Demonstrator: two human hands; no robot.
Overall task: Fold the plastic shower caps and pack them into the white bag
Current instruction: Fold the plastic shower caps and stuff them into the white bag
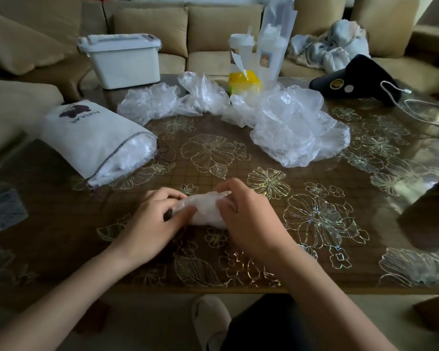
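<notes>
Both hands are low, near the middle of the table [213, 171].

- Your left hand [157, 219] and right hand [249, 216] each have fingers curled onto one shower cap [205, 210]. It is pressed down to a small tight bundle and lies on the table between them. The left pinches its left end and the right wraps its right end.
- This fold looks nearly finished. I judge the next step to be packing it.
- The white bag [94, 138] lies on its side at your left, with its mouth turned toward the middle. Crinkled clear plastic shows inside the mouth, so some caps seem to be packed already, and the bag looks fairly full.
- Left to do: a loose heap of caps [150, 102] sits at the far left-centre, and a larger heap [297, 127] sits right of centre. I cannot tell the count in either one. A good share of the work remains.

Edges and room:
- The near table edge runs just under your forearms, so the bundle has little margin toward you.
- The table between your hands and the bag mouth is bare, which gives a clean path forward and left.
- The drawstring loops [166, 150] lie beside the mouth and could catch on a finger.
- The far side is crowded with a lidded white box [122, 59], a yellow container [243, 83] and an upright clear bag [279, 34].
- A black object [357, 77] sits at the far right, and its white cord [416, 107] trails over that corner. Reach for the larger heap from its near side.
</notes>
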